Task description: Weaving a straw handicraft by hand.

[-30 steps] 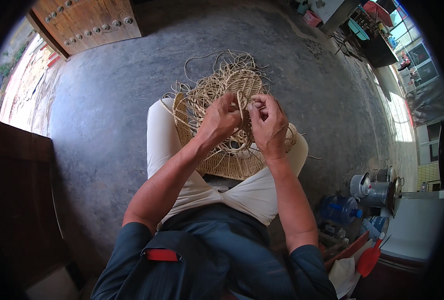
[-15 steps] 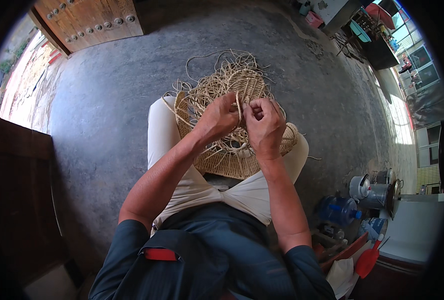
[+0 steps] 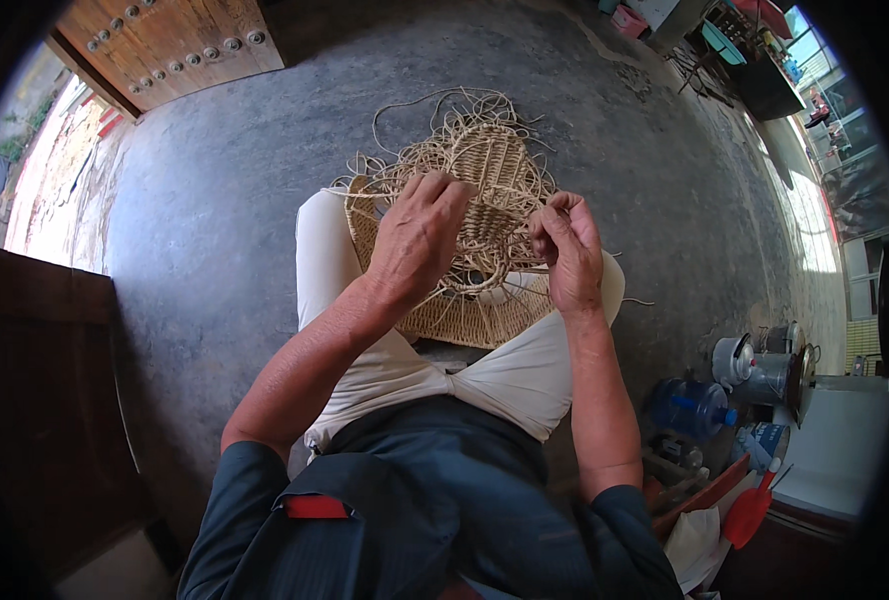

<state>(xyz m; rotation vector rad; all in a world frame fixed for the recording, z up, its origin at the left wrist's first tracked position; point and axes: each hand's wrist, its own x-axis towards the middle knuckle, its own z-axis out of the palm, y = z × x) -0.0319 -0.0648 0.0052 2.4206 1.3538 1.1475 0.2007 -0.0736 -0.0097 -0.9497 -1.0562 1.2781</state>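
Note:
Between my knees rests a woven straw basket [image 3: 487, 165], a tan piece with a tangle of loose cords around it. My left hand [image 3: 420, 232] is closed above its left part, gripping a straw cord [image 3: 367, 194] that runs out toward my left knee. To the right, my right hand [image 3: 571, 250] is closed in a pinch at the basket's right edge. A thin strand crosses the gap between the hands toward it; the exact spot where the fingers meet it is partly hidden. The lower woven wall [image 3: 465, 322] lies against my inner thighs.
Grey concrete floor [image 3: 235, 180] surrounds me. A studded wooden door [image 3: 180, 50] stands at the far left, a dark wooden piece [image 3: 35, 300] at the near left. On the right are a blue water jug [image 3: 693, 407], a kettle [image 3: 733, 360], a pot [image 3: 773, 382] and a red scoop-like thing [image 3: 748, 515].
My hands, close together over the basket before, have drawn apart: the left moved leftward, the right moved rightward and slightly down. More of the woven middle shows between them.

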